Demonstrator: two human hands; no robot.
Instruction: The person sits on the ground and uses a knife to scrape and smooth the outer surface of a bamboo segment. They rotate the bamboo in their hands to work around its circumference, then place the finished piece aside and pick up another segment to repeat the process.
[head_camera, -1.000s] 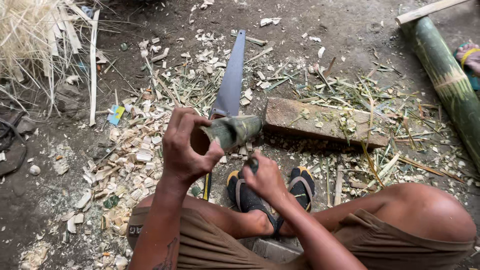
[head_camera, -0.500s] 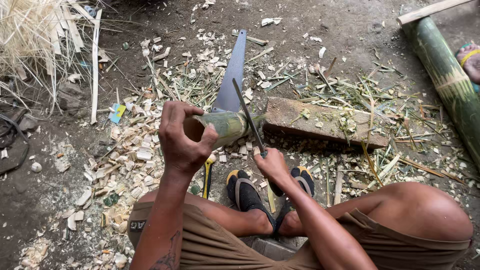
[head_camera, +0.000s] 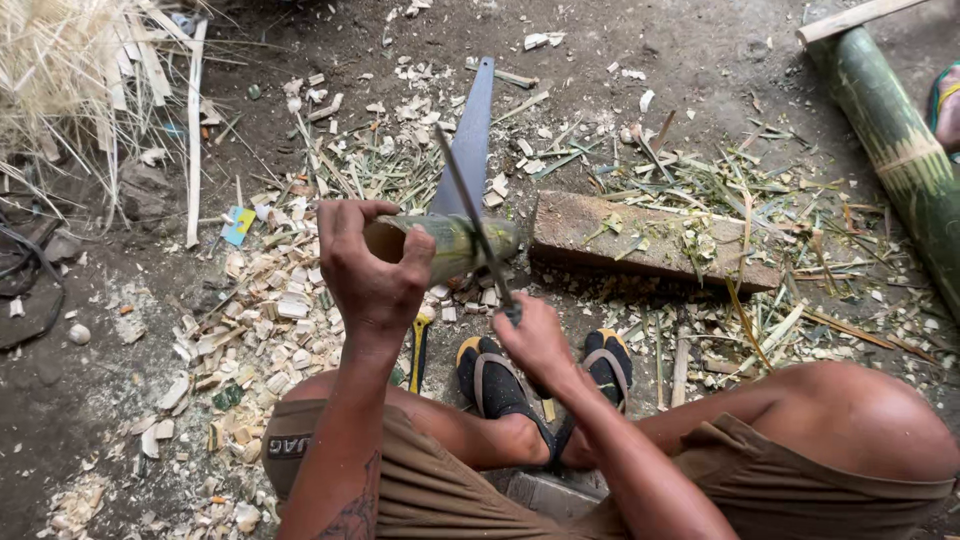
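My left hand grips a short green bamboo piece and holds it level above the ground. My right hand is closed on the handle of a long dark knife. Its thin blade rises up and to the left across the right part of the bamboo piece. Both hands are in front of my knees, above my feet in dark sandals with orange edges.
A flat grey saw blade lies on the dirt beyond the bamboo piece. A worn wooden block lies to the right. A thick green bamboo pole runs along the right edge. Pale chips and green slivers litter the ground; dry fibre strips pile at top left.
The knife has swung up from below the bamboo piece until its blade stands across it. My right hand shifted slightly right. My left hand kept its hold on the bamboo.
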